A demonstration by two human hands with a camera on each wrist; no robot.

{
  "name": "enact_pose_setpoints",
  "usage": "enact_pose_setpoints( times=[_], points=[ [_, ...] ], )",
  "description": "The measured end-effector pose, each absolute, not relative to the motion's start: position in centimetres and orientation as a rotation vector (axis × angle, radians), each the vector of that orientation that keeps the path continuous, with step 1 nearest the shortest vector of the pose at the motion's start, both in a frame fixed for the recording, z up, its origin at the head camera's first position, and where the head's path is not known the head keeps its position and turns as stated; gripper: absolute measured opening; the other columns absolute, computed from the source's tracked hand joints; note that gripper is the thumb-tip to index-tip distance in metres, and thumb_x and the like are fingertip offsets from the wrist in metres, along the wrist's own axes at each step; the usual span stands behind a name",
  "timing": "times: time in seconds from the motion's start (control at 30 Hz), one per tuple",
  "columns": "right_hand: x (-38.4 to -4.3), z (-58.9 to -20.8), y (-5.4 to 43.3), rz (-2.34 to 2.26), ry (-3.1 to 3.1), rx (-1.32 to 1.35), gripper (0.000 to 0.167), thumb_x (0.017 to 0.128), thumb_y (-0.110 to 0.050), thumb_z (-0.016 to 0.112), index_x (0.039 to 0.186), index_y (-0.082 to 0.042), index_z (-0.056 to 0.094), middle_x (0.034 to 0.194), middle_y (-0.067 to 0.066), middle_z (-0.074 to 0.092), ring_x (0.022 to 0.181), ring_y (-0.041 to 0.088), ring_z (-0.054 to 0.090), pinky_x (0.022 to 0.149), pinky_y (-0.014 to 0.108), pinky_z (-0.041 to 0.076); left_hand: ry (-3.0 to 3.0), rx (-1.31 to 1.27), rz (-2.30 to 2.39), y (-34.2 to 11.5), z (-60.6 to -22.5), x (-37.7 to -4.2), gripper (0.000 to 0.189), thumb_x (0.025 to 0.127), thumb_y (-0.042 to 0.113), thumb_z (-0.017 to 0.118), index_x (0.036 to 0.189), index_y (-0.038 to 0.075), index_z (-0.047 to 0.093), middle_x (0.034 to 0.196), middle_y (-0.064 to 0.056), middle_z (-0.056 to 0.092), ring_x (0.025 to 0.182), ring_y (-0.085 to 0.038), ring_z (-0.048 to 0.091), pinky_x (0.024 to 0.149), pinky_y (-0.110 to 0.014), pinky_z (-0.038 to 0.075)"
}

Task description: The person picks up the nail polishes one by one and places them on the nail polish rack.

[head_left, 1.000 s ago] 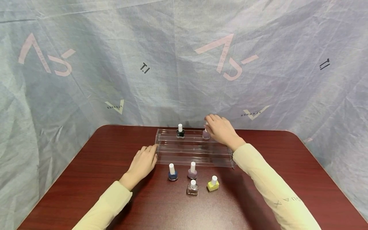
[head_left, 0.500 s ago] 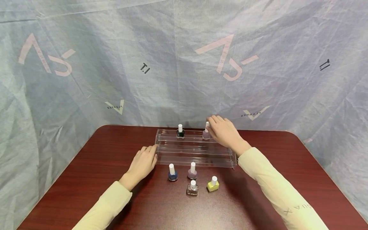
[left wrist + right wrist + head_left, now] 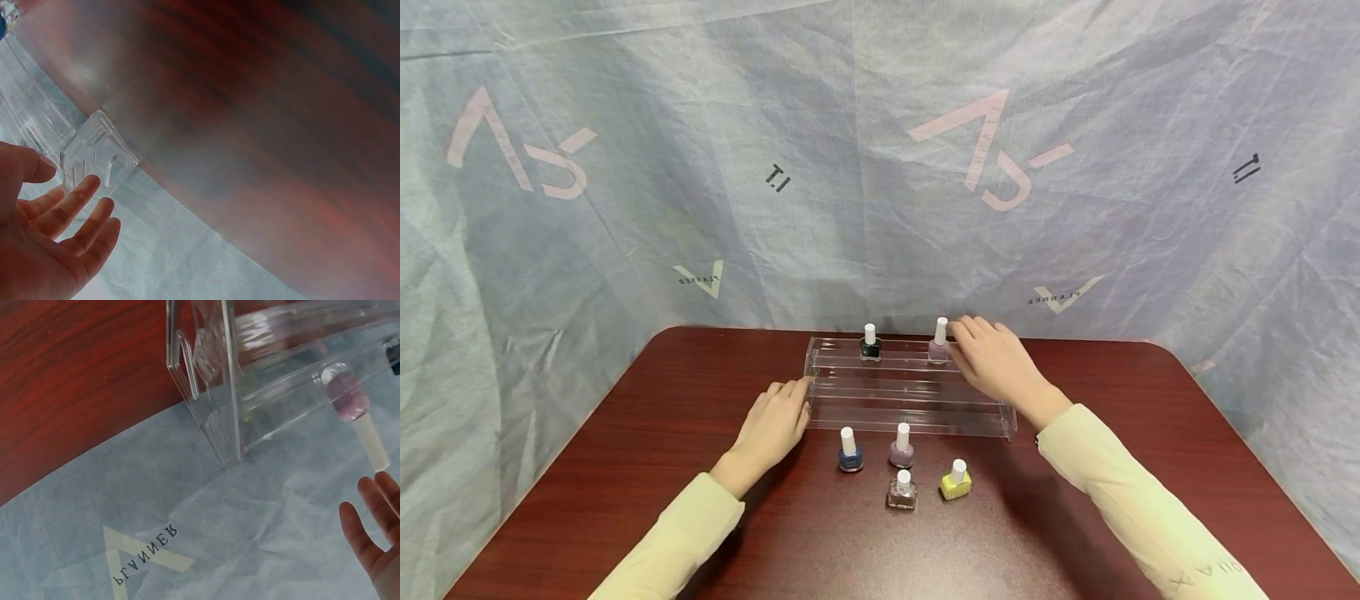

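A clear tiered acrylic rack (image 3: 910, 390) stands toward the back of the table. On its top tier are a dark green nail polish bottle (image 3: 870, 348) and a lilac nail polish bottle (image 3: 938, 350), both white-capped and upright. My right hand (image 3: 996, 362) is just right of the lilac bottle, fingers loosely extended and holding nothing; in the right wrist view its fingertips (image 3: 369, 484) are close by the white cap. At the rack's left end my left hand (image 3: 771, 429) rests with its fingertips at the side panel (image 3: 100, 153), fingers fairly straight.
In front of the rack stand a blue bottle (image 3: 851, 457), another lilac bottle (image 3: 902, 454), a clear bottle with brownish contents (image 3: 902, 495) and a yellow bottle (image 3: 956, 485). The dark red table (image 3: 700, 367) backs onto a grey-blue cloth (image 3: 820, 242).
My right hand has let go of the lilac bottle on the top tier and moved slightly right and down. The left hand stays at the rack's end.
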State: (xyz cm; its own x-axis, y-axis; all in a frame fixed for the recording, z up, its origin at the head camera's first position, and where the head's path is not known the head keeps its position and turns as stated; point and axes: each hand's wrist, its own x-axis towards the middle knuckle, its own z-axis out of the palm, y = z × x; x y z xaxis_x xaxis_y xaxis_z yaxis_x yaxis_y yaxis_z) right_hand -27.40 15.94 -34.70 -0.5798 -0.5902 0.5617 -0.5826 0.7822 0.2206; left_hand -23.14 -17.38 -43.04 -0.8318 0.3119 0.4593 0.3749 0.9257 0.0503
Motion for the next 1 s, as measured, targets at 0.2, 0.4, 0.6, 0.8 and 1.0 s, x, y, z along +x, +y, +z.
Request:
enact_pose_setpoints(
  times=[0.2, 0.4, 0.6, 0.8, 1.0],
  points=[
    [-26.6, -35.6, 16.3, -0.006, -2.332, 0.886, 0.027, 0.085, -0.023, 0.06, 0.106, -0.006, 0.056, 0.097, 0.004, 0.058, 0.081, 0.02, 0.055, 0.058, 0.032, 0.04, -2.627, -0.496, -0.188, -17.4, -43.0, -23.1, 0.039, 0.086, 0.014, 0.056, 0.123, 0.005, 0.052, 0.108, -0.01, 0.063, 0.098, -0.029, 0.056, 0.078, -0.041, 0.047],
    [-25.8, -36.6, 16.4, -0.015, -2.339, 0.898, 0.026, 0.086, -0.026, 0.059, 0.104, -0.008, 0.056, 0.095, 0.004, 0.057, 0.084, 0.021, 0.055, 0.063, 0.035, 0.043, -2.623, -0.498, -0.186, -17.4, -43.0, -23.1, 0.039, 0.086, 0.014, 0.057, 0.123, 0.004, 0.052, 0.108, -0.01, 0.063, 0.098, -0.029, 0.056, 0.078, -0.041, 0.047],
    [-24.9, -37.7, 16.3, -0.016, -2.321, 0.922, 0.028, 0.087, -0.029, 0.056, 0.106, -0.008, 0.057, 0.094, 0.004, 0.058, 0.084, 0.022, 0.056, 0.064, 0.036, 0.045, -2.621, -0.499, -0.188, -17.4, -43.1, -23.1, 0.039, 0.086, 0.014, 0.057, 0.123, 0.004, 0.052, 0.107, -0.01, 0.063, 0.097, -0.029, 0.056, 0.078, -0.041, 0.047],
    [-24.0, -38.7, 16.3, -0.013, -2.331, 0.944, 0.027, 0.087, -0.028, 0.057, 0.107, -0.009, 0.057, 0.096, 0.004, 0.06, 0.085, 0.022, 0.058, 0.067, 0.037, 0.046, -2.622, -0.499, -0.196, -17.4, -43.1, -23.2, 0.039, 0.086, 0.014, 0.057, 0.123, 0.004, 0.052, 0.107, -0.01, 0.063, 0.098, -0.029, 0.056, 0.078, -0.041, 0.047],
    [-23.3, -39.3, 16.4, 0.0, -2.338, 0.96, 0.027, 0.087, -0.029, 0.056, 0.106, -0.009, 0.057, 0.095, 0.003, 0.059, 0.084, 0.021, 0.058, 0.067, 0.036, 0.046, -2.614, -0.498, -0.187, -17.4, -42.9, -23.1, 0.038, 0.085, 0.014, 0.058, 0.122, 0.004, 0.052, 0.107, -0.01, 0.063, 0.097, -0.029, 0.056, 0.077, -0.041, 0.047]
  ],
)
